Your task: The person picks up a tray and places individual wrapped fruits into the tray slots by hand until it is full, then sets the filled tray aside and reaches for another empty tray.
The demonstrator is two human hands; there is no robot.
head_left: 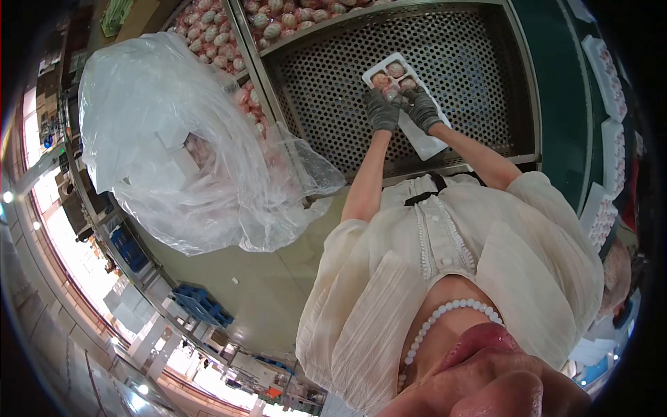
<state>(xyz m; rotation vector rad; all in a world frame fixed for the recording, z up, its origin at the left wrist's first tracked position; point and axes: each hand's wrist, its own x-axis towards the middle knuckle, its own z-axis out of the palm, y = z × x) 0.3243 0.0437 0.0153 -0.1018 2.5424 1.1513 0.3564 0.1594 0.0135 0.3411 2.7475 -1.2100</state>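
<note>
A long white tray (425,143) lies tilted on a perforated metal surface (326,83). Round, pink-and-white wrapped pieces (395,69) sit in the compartments at its far end. My left hand (382,112), in a grey glove, has its fingers curled at the tray's left edge, over a wrapped piece. From the right, my gloved right hand (422,108) reaches across the tray with fingers bent onto the same group of pieces. Both sets of fingertips meet around one pinkish piece, which they partly cover. The tray's middle is hidden under my hands.
Metal bins of wrapped round pieces (208,31) border the perforated surface at left and back. A large clear plastic bag (167,139) bulges over the left bin. At right, filled white trays (606,76) line a green belt (566,104). Another person's head (615,274) shows at far right.
</note>
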